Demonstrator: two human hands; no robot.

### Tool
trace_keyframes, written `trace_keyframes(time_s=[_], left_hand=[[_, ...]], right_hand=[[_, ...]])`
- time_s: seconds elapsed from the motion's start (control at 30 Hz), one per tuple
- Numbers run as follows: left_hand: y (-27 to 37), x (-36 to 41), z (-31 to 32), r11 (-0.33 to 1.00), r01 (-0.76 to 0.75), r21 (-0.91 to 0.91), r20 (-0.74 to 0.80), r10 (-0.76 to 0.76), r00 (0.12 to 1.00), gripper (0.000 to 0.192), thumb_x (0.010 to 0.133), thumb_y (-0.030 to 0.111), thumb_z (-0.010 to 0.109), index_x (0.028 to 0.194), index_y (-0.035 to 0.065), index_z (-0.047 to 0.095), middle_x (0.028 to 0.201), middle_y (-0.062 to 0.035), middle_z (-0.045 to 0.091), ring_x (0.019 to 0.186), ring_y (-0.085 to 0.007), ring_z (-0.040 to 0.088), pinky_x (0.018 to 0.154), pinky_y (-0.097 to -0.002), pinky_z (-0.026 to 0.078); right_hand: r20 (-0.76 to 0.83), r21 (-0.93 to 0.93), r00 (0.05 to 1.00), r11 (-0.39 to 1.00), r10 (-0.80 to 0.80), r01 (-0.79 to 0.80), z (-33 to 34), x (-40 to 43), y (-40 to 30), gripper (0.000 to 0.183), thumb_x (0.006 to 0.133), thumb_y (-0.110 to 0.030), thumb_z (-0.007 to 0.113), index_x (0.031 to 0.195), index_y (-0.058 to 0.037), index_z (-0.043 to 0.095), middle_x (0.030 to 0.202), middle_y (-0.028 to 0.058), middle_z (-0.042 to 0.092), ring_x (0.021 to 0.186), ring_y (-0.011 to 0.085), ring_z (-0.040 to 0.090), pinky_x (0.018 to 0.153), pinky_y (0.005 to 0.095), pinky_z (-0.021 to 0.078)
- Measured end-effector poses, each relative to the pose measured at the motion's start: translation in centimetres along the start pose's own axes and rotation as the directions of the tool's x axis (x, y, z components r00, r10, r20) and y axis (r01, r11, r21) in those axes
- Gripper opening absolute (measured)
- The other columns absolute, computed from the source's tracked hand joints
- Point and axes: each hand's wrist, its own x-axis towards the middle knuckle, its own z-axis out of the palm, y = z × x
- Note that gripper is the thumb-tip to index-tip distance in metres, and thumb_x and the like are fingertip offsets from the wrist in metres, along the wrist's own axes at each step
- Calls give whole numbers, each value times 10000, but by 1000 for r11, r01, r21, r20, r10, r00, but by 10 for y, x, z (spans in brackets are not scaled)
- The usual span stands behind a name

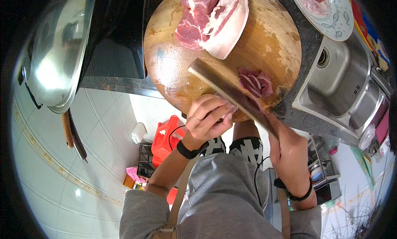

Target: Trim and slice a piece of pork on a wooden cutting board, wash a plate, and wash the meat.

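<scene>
My right hand (288,152) grips a cleaver (231,94), seen from above along its spine, with the blade slanting across the front of a round wooden chopping board (279,49). Close against the blade's left side, my left hand (211,116) has its fingers curled over a small piece of meat (229,103), mostly hidden by fingers and blade. A few dark red meat slices (256,82) lie overlapping on the board to the right of the blade. Farther back rests a large slab of raw pork (214,24) with a thick pale layer of fat.
A fish-patterned plate (338,21) holding raw meat stands at the back right, beside a steel sink (333,80). On the left are a black cooktop (114,57) and a large metal pan (59,59). Red plastic stools (167,139) are below the counter.
</scene>
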Motion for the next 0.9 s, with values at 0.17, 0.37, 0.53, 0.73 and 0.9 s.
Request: trace_keyframes(time_s=[0.17, 0.37, 0.53, 0.73, 0.9], left_hand=[[-14, -30, -4, 900, -233, 368, 154, 188, 970, 195, 760, 153, 778, 940, 214, 821, 1041, 16, 766, 997, -223, 701, 850, -398, 615], [-7, -18, -6, 946, -151, 288, 116, 122, 986, 227, 703, 130, 779, 921, 188, 801, 1042, -4, 765, 1033, -231, 701, 875, -411, 619], [-8, -18, -7, 930, -213, 300, 162, 170, 972, 233, 656, 123, 776, 883, 173, 784, 1025, -11, 758, 1029, -239, 708, 885, -426, 618], [-6, -15, -7, 951, -167, 259, 149, 132, 980, 264, 624, 119, 785, 885, 154, 791, 1003, -13, 756, 1010, -239, 714, 886, -432, 615], [-14, -32, -8, 960, -153, 234, 161, 117, 980, 244, 723, 131, 810, 967, 139, 821, 1085, -24, 771, 981, -281, 724, 914, -473, 588]], right_hand=[[143, -63, 989, 997, 45, -36, -4, -25, -16, 638, 811, 40, 695, 1437, -67, 636, 805, 185, 620, 686, 408, 658, 636, 502, 523], [171, -101, 985, 995, 10, 7, -2, -28, -11, 689, 818, -38, 719, 1490, -58, 566, 855, 154, 650, 643, 374, 678, 598, 480, 576], [171, -87, 985, 996, 10, 5, 0, -29, -9, 670, 828, -38, 719, 1479, -46, 565, 871, 166, 668, 651, 379, 683, 602, 484, 578], [151, -43, 986, 997, 74, -68, 1, -26, -15, 645, 812, 61, 697, 1445, -36, 617, 817, 188, 646, 690, 408, 661, 641, 502, 526], [175, -65, 985, 998, -1, 12, 1, -20, -9, 562, 871, -29, 687, 1425, -3, 597, 924, 203, 711, 679, 396, 706, 606, 488, 583]])
